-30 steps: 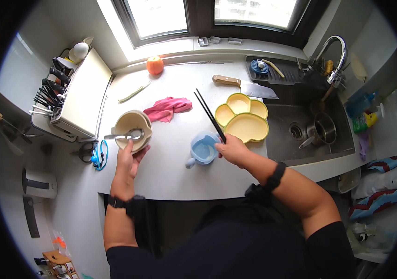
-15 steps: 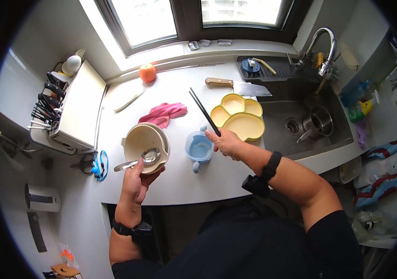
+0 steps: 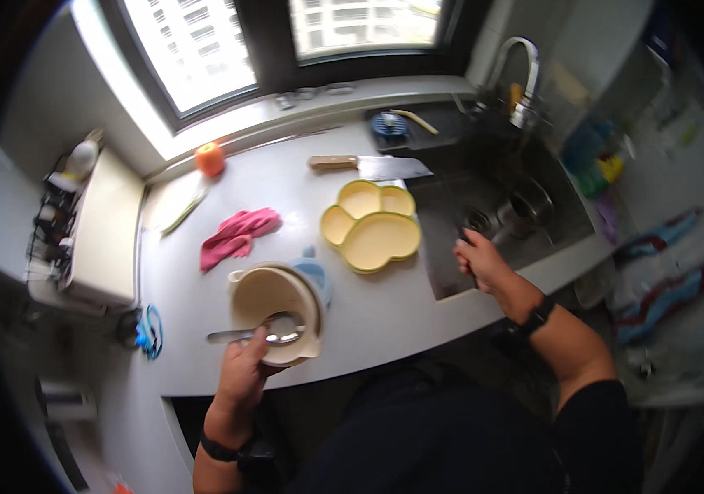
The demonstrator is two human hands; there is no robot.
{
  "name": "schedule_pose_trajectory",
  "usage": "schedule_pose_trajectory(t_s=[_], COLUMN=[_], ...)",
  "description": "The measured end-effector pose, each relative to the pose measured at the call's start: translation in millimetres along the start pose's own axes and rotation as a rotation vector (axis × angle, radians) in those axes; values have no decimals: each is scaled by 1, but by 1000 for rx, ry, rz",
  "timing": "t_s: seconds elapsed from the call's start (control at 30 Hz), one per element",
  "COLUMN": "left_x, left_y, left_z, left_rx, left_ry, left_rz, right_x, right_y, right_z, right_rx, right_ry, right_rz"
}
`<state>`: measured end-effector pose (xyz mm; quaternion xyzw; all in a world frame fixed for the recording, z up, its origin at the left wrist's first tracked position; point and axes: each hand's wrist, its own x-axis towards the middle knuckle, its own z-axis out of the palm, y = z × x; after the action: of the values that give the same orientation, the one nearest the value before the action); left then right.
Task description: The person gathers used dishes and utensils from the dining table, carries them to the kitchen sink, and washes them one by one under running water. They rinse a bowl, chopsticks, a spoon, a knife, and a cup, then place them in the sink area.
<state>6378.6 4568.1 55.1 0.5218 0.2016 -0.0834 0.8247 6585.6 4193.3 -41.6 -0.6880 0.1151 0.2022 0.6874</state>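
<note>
My left hand [image 3: 243,370] grips stacked cream bowls [image 3: 253,292] by their near rim, thumb pressed on a metal spoon [image 3: 286,328] lying across the top one. The bowls are tilted above the counter's front part and partly hide a light-blue cup [image 3: 312,272] behind them. My right hand [image 3: 484,262] is closed over the sink's near left edge. It holds dark chopsticks [image 3: 461,234], which hardly show against the dark sink [image 3: 455,284]. Left of the sink lies a yellow, green-rimmed divided plate [image 3: 381,239].
A wooden-handled cleaver [image 3: 385,168] lies behind the plate, its blade reaching over the sink edge. A pot [image 3: 526,204] sits in the sink below the faucet [image 3: 525,74]. At the left are a pink cloth [image 3: 236,237], an orange-red fruit [image 3: 210,159] and a cream knife rack [image 3: 109,230].
My right hand has moved right with the chopsticks, from beside the blue cup to the sink edge. My left hand has brought the bowls and spoon rightward, partly covering the cup. The view has shifted.
</note>
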Motion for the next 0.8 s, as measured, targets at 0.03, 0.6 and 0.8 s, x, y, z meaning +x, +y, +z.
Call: schedule_pose_trajectory(t_s=[0.03,0.6,0.8], left_x=[0,-22,27], left_y=[-2,-78,-87], left_z=[4,-40,-54], left_rx=[-29,-219,-245], left_ry=[-14,623,675], left_rz=[-30,70,76], right_x=[1,-87,-100], right_y=[-1,-11,-11], right_z=[-4,-24,-44], right_rx=[14,-180,-253], right_ry=[-44,-765,-755], right_rz=[-10,-56,-108])
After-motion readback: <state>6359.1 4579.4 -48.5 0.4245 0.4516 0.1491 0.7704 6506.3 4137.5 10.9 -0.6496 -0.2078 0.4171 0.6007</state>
